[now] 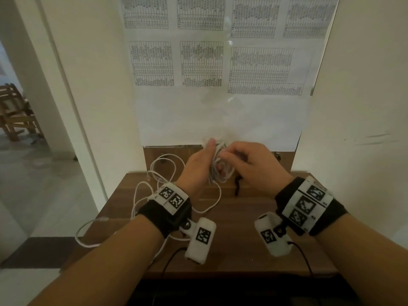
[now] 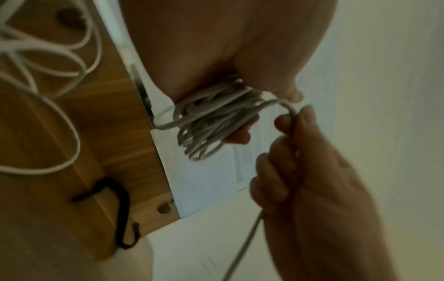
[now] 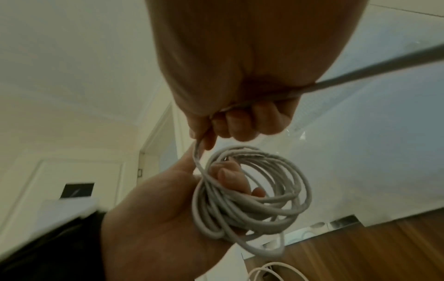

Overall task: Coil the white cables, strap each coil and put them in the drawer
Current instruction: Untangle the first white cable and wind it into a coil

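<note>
Left hand [image 1: 199, 166] grips the white coil [image 3: 252, 192] above table centre, fingers through the loops, likely to keep them stacked. Right hand [image 1: 254, 166], at 3 o'clock of the coil, pinches the running cable [image 2: 291, 112], seemingly to feed the next turn. Loose white cable [image 1: 159, 173] lies at 9 o'clock on the wooden table [image 1: 242, 208]; black strap [image 1: 238, 184] at 5 o'clock, handy for tying. Printed sheets [image 1: 198, 62] on the wall at 12; doorway at 9. Drawer not visible.
</note>
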Demonstrator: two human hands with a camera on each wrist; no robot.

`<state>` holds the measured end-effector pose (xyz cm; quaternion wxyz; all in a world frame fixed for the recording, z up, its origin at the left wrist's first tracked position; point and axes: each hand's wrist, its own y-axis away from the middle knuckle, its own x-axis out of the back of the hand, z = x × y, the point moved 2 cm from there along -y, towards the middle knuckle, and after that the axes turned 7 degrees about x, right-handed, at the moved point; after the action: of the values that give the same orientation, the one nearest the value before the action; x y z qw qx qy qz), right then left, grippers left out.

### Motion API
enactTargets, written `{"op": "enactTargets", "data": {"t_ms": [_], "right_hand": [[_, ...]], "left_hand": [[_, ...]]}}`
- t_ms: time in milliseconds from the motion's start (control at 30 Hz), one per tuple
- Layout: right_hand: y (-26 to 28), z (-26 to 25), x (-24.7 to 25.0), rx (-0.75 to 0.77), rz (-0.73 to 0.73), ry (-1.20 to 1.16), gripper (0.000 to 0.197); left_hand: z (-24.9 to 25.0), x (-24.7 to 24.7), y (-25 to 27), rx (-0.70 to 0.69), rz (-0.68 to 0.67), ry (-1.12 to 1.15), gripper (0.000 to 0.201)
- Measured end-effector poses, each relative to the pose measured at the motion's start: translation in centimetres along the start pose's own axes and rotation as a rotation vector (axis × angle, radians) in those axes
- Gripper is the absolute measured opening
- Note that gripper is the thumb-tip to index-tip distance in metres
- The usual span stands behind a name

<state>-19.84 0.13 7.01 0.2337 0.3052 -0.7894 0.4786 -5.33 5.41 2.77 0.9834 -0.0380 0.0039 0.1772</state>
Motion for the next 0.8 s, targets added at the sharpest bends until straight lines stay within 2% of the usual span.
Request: {"op": "enactTargets", "data": {"t_ms": [67,100,133,233,300,333,433,500,600,700,800], "right_hand": [[-0.5,0.6,0.2,-0.06,0.136,-0.034,0.015],[-0.6,1.1,0.2,-0.104,0.18,-0.041,0.018],[-0.8,1.4,0.1,-0.146,0.201,-0.032,0.022],[-0.7,2.3,-0.4,-0.219,0.133,0.074,0.043],[-0.6,2.4,-0.7,-0.216,0.042,0.06,0.058],[-0.6,2.1,-0.8,-0.203,0.004,-0.019,0.06],[-0.7,1.2,-0.9,-0.205,-0.057,-0.323,0.045],[-0.5,1.3,-0.6,-0.211,-0.075,-0.432,0.035],[-0.5,2.0,-0.3,-0.238,-0.125,-0.461,0.039],[-0.7,2.0,-0.7,-0.208,-0.05,-0.402,0.024],[-0.7,1.4,-1.0,-0.178,0.065,-0.439,0.012]], "left_hand": [[-0.1,-0.4,0.0,0.102,-0.129,0.153,0.093],[0.1,-0.7,0.2,0.099,-0.159,0.197,0.088],[0.4,-0.8,0.4,0.08,-0.169,0.23,0.072],[0.7,-0.8,0.9,0.029,-0.2,0.296,0.028],[1.1,-0.7,1.3,0.058,-0.258,0.359,0.023],[1.2,-0.7,1.4,0.08,-0.273,0.386,0.024],[1.3,-0.4,1.2,0.138,-0.355,0.519,0.034],[1.1,-0.1,0.9,0.183,-0.408,0.594,0.041],[0.9,0.3,0.8,0.199,-0.407,0.576,0.043],[1.2,0.2,0.8,0.171,-0.336,0.547,0.033],[1.4,0.0,0.8,0.069,-0.271,0.483,0.022]]}}
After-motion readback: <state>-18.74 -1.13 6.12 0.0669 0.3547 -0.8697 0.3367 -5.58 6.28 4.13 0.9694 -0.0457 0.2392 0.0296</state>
